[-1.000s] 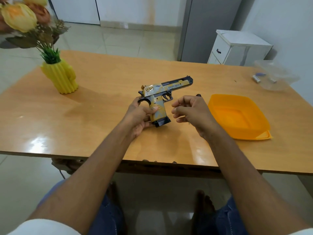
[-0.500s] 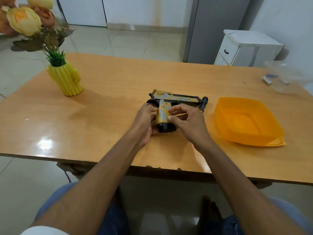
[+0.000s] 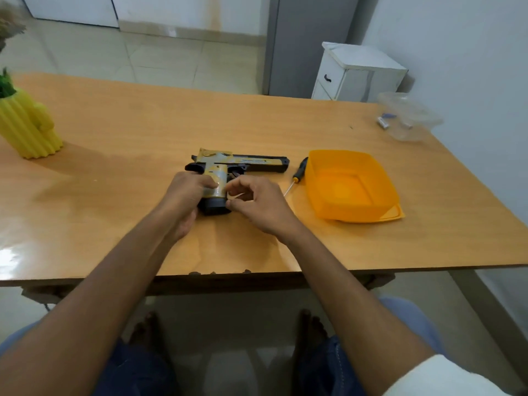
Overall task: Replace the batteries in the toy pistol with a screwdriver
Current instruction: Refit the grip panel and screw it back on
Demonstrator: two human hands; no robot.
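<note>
The yellow, silver and black toy pistol (image 3: 243, 162) lies on its side in the middle of the wooden table (image 3: 143, 132), barrel pointing right. My left hand (image 3: 185, 198) grips its handle from the left. My right hand (image 3: 257, 204) pinches the handle's lower right edge near the black base with curled fingers. A small screwdriver (image 3: 297, 175) with a black and yellow handle lies on the table just right of the barrel, untouched. Loose batteries (image 3: 384, 121) lie at the far right beside a clear container.
An orange plastic tub (image 3: 368, 201) stands right of the screwdriver. A clear plastic container (image 3: 411, 118) sits at the far right corner. A yellow cactus-shaped vase (image 3: 28, 127) stands at the left edge. A white cabinet (image 3: 357, 72) is beyond the table.
The pistol went from held upright to lying flat on the table. My right hand moved in and took hold of the handle. The view shifted right, revealing the screwdriver.
</note>
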